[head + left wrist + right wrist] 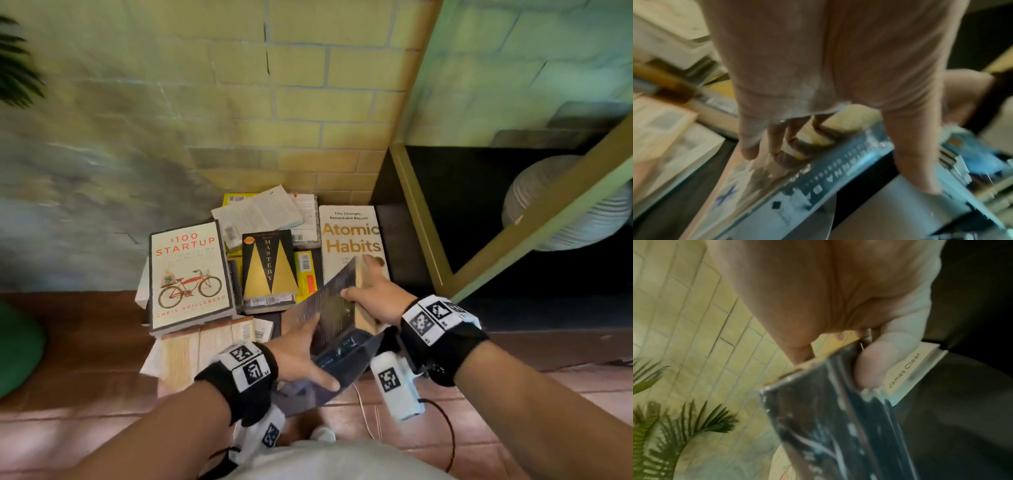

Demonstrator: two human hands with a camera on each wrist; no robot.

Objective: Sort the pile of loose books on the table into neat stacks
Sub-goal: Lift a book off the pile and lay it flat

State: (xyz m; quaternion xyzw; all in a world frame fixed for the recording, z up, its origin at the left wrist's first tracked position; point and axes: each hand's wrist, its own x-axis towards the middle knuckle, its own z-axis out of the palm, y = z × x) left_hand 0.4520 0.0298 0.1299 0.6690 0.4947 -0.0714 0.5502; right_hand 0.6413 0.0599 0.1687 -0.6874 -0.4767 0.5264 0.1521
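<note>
A thick dark-covered book [334,308] is held tilted above the pile by both hands. My left hand [301,356] grips its near spine end, thumb over the spine [838,175]. My right hand [370,291] grips its far page edge, thumb on the dark cover [867,369]. Below lie "$100 Startup" [188,274] at the left, "Mastery" [269,267] in the middle and "Atomic Habits" [349,240] at the right, partly hidden by the held book. Pale books [212,342] lie at the front left, and others [260,212] lie at the back.
A yellow brick wall [308,102] rises right behind the pile. A dark cabinet [479,205] with an open glass door stands at the right, a ribbed white vase [548,212] inside. Plant leaves [684,426] hang at the left. Cables [445,428] trail near my wrists.
</note>
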